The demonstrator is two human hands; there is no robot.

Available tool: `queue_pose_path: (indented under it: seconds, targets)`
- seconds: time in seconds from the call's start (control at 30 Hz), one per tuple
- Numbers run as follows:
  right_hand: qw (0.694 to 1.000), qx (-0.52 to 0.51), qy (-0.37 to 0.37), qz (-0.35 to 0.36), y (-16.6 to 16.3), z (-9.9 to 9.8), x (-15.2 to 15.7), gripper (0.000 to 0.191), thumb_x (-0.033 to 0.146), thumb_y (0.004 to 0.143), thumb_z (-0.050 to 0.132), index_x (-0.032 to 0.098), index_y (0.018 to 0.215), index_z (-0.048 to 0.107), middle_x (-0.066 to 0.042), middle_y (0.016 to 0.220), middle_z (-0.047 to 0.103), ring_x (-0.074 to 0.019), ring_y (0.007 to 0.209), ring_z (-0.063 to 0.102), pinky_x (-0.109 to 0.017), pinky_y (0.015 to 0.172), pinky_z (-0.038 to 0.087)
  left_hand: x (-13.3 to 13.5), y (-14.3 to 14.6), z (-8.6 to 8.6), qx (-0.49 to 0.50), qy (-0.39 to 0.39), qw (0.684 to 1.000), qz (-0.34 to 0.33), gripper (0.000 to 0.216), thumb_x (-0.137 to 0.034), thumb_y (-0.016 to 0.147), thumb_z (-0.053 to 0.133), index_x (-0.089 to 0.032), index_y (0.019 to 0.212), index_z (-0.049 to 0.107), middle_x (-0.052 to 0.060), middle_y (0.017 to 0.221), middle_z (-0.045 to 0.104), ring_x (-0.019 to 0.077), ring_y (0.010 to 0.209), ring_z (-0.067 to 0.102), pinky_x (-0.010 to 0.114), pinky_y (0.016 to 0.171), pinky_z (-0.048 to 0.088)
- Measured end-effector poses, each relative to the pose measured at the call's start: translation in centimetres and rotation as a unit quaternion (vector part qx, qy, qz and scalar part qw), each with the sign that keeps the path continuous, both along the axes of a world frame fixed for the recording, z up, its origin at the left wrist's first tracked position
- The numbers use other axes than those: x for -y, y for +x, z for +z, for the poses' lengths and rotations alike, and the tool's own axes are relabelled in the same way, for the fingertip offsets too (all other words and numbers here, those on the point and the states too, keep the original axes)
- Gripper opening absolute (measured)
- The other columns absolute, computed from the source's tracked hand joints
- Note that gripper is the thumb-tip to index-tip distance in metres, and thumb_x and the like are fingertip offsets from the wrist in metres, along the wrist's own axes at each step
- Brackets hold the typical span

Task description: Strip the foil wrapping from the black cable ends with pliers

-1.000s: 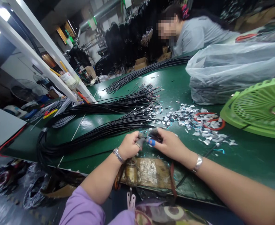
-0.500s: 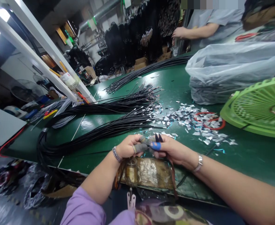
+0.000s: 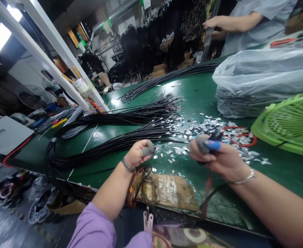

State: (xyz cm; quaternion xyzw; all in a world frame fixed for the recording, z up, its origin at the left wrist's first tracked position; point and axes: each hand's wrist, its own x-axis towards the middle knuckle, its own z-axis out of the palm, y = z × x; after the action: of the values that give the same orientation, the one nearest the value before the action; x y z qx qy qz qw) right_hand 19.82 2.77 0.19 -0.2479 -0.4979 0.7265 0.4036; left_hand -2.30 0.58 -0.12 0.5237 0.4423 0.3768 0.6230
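My left hand (image 3: 142, 153), grey coverings on its fingertips, pinches the end of a thin black cable (image 3: 103, 170) above the bench. That cable trails left toward the big bundle. My right hand (image 3: 215, 156), smeared by motion, is closed around black snips (image 3: 215, 136) with a blue-wrapped thumb on top; the hand hides most of them. The hands are well apart. Below them, at the bench edge, lies a wooden block (image 3: 166, 191) wrapped in clear tape. Just beyond my left hand, a bundle of black cables (image 3: 120, 141) has its ends pointing right.
Scraps of silver foil (image 3: 205, 127) litter the green bench (image 3: 192, 93) around a red ring (image 3: 253, 139). A green fan (image 3: 288, 127) and a plastic-wrapped stack (image 3: 257, 86) stand at right. White posts (image 3: 55, 58) rise at left. Across the bench is a co-worker's arm (image 3: 236, 23).
My right hand has pulled away from my left, moving right with the snips. My left hand has shifted slightly left and keeps its pinch. The view has turned a little.
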Motion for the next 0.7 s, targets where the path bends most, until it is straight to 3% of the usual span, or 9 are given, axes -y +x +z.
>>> queue_pose_path:
  seconds: [0.07,0.13,0.3,0.47,0.7]
  targets:
    - [0.999,0.028,0.003,-0.034,0.3,-0.1,-0.5,0.049,0.060,0.069,0.056,0.023,0.044,0.038,0.006,0.038,0.025,-0.0083,0.037,0.020,-0.027,0.040,0.019,-0.2,-0.2,-0.3,0.005,0.000,1.000,0.025,0.050,-0.061,0.061,0.070,-0.016,0.069,0.049,-0.009,0.040,0.040,0.0012,0.027,0.025,0.016,0.030,0.013]
    - [0.997,0.073,-0.018,-0.022,-0.1,-0.6,-0.7,0.050,0.062,0.069,0.057,0.023,0.044,0.038,0.006,0.037,0.027,-0.0084,0.037,0.022,-0.027,0.040,0.017,-0.2,0.0,-0.5,-0.006,-0.013,1.000,0.006,0.049,-0.059,0.062,0.069,-0.015,0.070,0.049,-0.008,0.039,0.042,0.0019,0.027,0.027,0.016,0.030,0.014]
    - [0.990,0.111,-0.054,-0.062,-2.0,-1.9,-0.2,0.047,0.053,0.049,0.080,0.019,0.072,0.056,0.005,0.053,0.049,-0.0055,0.042,0.029,-0.023,0.041,0.016,0.2,0.8,-0.5,-0.021,-0.019,1.000,0.002,0.047,-0.058,0.065,0.067,-0.016,0.075,0.048,-0.009,0.039,0.045,0.0026,0.026,0.028,0.015,0.029,0.015]
    - [0.988,0.128,-0.051,-0.064,-2.3,-1.8,0.2,0.044,0.059,0.059,0.071,0.018,0.065,0.056,0.008,0.041,0.037,-0.0058,0.040,0.026,-0.024,0.041,0.016,0.5,1.4,0.3,-0.070,-0.023,0.997,-0.009,0.051,-0.062,0.064,0.065,-0.015,0.079,0.050,-0.009,0.040,0.045,0.0030,0.027,0.029,0.015,0.029,0.018]
    - [0.986,0.151,-0.024,-0.063,-2.5,-2.0,0.6,0.043,0.059,0.063,0.068,0.018,0.066,0.056,0.008,0.043,0.037,-0.0068,0.041,0.027,-0.024,0.042,0.019,0.4,1.6,0.0,-0.118,-0.017,0.993,-0.026,0.047,-0.059,0.066,0.064,-0.016,0.079,0.048,-0.008,0.043,0.047,0.0032,0.029,0.035,0.015,0.032,0.024]
